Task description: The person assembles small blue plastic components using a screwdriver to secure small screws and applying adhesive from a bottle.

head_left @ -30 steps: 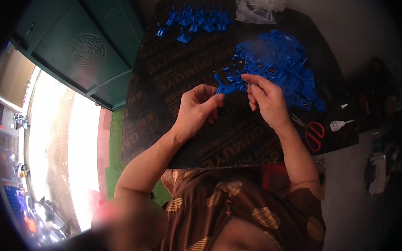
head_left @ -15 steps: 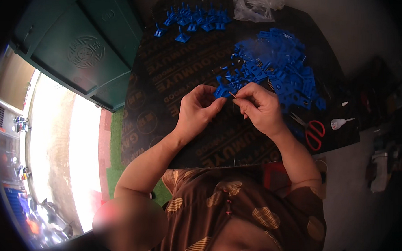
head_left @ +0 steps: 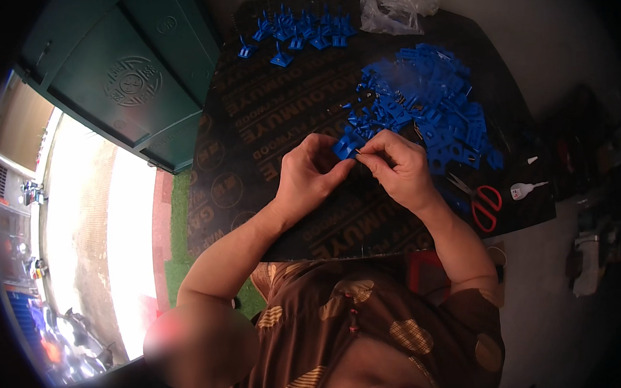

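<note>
together left hand (head_left: 310, 177), right hand (head_left: 399, 171) pinch one blue clip (head_left: 345, 146); one scissors (head_left: 483, 204) nearby.

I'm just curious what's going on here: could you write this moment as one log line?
left hand: holds small blue plastic part | right hand: pinches at part | blue parts pile: right of hands | red-handled scissors: on dark board

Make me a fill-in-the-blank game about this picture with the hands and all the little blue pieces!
1. The left hand and the right hand pinch one small plastic piece coloured ____.
2. The scissors on the dark board have handles coloured ____.
3. The big pile of blue pieces lies on the person's ____ side.
4. The crumpled clear bag lies at the board's ____ edge.

Missing words: blue; red; right; far
</note>
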`<action>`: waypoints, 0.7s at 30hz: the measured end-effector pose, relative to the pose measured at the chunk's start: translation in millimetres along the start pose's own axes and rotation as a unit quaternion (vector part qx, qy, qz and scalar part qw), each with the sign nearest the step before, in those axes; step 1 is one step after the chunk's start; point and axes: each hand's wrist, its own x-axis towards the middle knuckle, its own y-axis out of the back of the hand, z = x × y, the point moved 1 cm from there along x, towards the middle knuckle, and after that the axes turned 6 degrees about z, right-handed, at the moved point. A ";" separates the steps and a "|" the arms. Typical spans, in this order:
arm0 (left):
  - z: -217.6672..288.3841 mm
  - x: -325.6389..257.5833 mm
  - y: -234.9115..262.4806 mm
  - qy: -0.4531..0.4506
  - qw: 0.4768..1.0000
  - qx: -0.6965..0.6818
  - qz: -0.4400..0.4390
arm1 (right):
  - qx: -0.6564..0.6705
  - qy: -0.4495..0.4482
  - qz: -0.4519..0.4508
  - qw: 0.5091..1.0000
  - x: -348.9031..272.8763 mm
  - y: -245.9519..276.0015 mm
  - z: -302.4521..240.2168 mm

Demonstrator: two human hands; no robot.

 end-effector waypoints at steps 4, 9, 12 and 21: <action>0.1 0.1 -2.5 -0.035 0.999 -0.014 0.030 | -0.024 0.024 0.017 0.999 1.8 -1.7 -1.9; 5.4 -0.1 -2.1 -0.042 0.998 -0.024 0.043 | -0.052 0.005 0.011 0.999 2.1 0.8 -1.1; 5.4 0.0 -1.0 -0.042 0.998 -0.019 0.041 | -0.071 0.021 0.002 0.997 2.2 0.9 -1.9; 1.1 -1.2 -3.1 -0.040 0.997 -0.027 0.053 | -0.063 0.037 0.002 0.997 2.6 -0.2 0.0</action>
